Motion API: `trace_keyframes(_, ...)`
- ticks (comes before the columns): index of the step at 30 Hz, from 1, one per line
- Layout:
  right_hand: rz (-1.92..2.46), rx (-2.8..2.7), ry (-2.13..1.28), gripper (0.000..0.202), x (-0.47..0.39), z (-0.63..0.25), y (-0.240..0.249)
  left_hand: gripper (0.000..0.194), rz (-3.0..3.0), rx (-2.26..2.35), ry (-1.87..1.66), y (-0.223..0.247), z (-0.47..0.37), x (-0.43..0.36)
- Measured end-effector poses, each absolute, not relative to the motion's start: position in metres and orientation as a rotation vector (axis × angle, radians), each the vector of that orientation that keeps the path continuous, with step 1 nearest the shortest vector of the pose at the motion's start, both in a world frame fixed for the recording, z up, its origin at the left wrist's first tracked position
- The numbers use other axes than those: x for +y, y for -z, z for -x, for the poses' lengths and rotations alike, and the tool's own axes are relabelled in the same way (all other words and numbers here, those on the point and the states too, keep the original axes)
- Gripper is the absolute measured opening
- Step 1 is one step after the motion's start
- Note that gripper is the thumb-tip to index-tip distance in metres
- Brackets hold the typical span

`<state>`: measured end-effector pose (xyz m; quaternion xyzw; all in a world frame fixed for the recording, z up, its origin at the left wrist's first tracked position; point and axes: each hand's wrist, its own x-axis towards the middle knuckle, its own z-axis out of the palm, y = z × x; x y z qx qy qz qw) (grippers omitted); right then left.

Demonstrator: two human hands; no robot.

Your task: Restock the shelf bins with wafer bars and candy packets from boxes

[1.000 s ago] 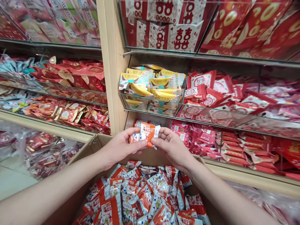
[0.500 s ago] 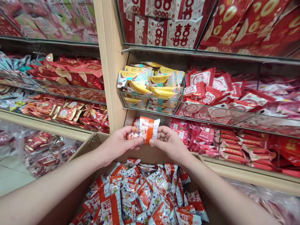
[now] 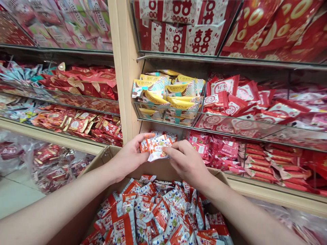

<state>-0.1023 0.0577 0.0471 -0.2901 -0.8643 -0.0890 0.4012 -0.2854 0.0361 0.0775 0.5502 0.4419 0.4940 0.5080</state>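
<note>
Small white-and-orange snack packets (image 3: pixel 157 149) are held between my hands, in front of the lower shelf compartment. My left hand (image 3: pixel 131 156) is closed on their left side, thumb below and fingers above. At their right side, my right hand (image 3: pixel 187 163) pinches a packet with thumb and forefinger. How many packets are in my hands I cannot tell. Just behind them, similar packets (image 3: pixel 170 136) lie in the compartment. Below my hands stands an open cardboard box (image 3: pixel 100 153) with a heap of the same packets (image 3: pixel 155 211).
Yellow Ginmar packets (image 3: pixel 180 89) fill the shelf bin above my hands. Pink packets (image 3: pixel 222 149) are in the compartment to the right. A wooden upright (image 3: pixel 124 68) divides the shelves. Plastic bags of red packets (image 3: pixel 51 163) stand on the floor at left.
The held packet has tipped from upright to nearly flat. My right hand has turned over, knuckles now up. More packets show in the compartment behind; the view has shifted slightly left.
</note>
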Motion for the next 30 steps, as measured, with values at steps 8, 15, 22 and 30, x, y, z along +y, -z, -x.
trace_keyframes(8, 0.685, -2.185, 0.122, 0.025, 0.055, 0.106, -0.046, 0.037, -1.197, 1.016, -1.186, -0.078, 0.289, 0.037)
trace_keyframes(15, 0.697, -1.788, -0.653, 0.031, 0.056, 0.113, -0.038, 0.048, -1.332, 1.072, -1.202, -0.074, 0.292, 0.04)
trace_keyframes(22, 0.795, -1.515, -1.187, 0.027, 0.068, 0.113, -0.043, 0.049, -1.389, 1.074, -1.146, -0.073, 0.29, 0.041)
trace_keyframes(30, 0.859, -1.611, -1.121, 0.011, 0.071, 0.109, -0.043, 0.043, -1.354, 1.068, -1.169, -0.073, 0.286, 0.038)
